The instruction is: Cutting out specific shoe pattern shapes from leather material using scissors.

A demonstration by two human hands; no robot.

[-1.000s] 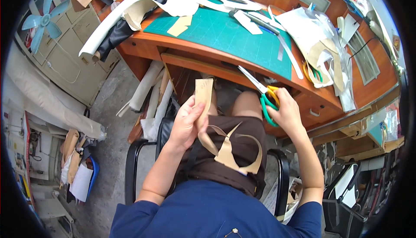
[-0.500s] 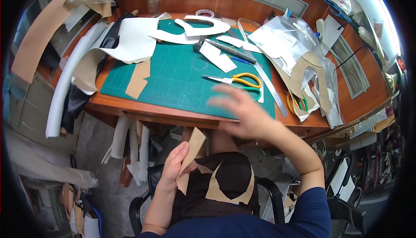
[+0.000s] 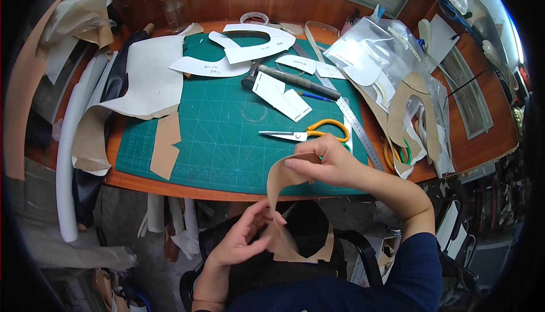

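A long, bent piece of tan sheet material (image 3: 278, 182), perhaps leather, stretches between my two hands above my lap. My right hand (image 3: 325, 161) pinches its upper end between thumb and fingers, close to the mat's front edge. Lower down, the curled fingers of my left hand (image 3: 245, 238) are at its narrow middle, with the thumb held apart; the piece's bottom part is blurred. On my dark-clothed lap rests another curved tan piece (image 3: 325, 252), partly covered by the held one. Just beyond my right hand lie scissors (image 3: 306, 134) with yellow and green handles.
A green cutting mat (image 3: 221, 161) bears white paper templates (image 3: 258, 51), a hammer (image 3: 295, 80), a metal ruler (image 3: 357, 127) and a notched tan piece (image 3: 164, 147). Rolled sheets (image 3: 79, 153) lean at the left. Plastic bags (image 3: 380, 45) and scraps crowd the right. A glass jar (image 3: 173, 8) stands behind.
My right hand has come down from above the mat and taken the tan piece's upper end. My left hand has moved right with the piece, its thumb now apart from its fingers.
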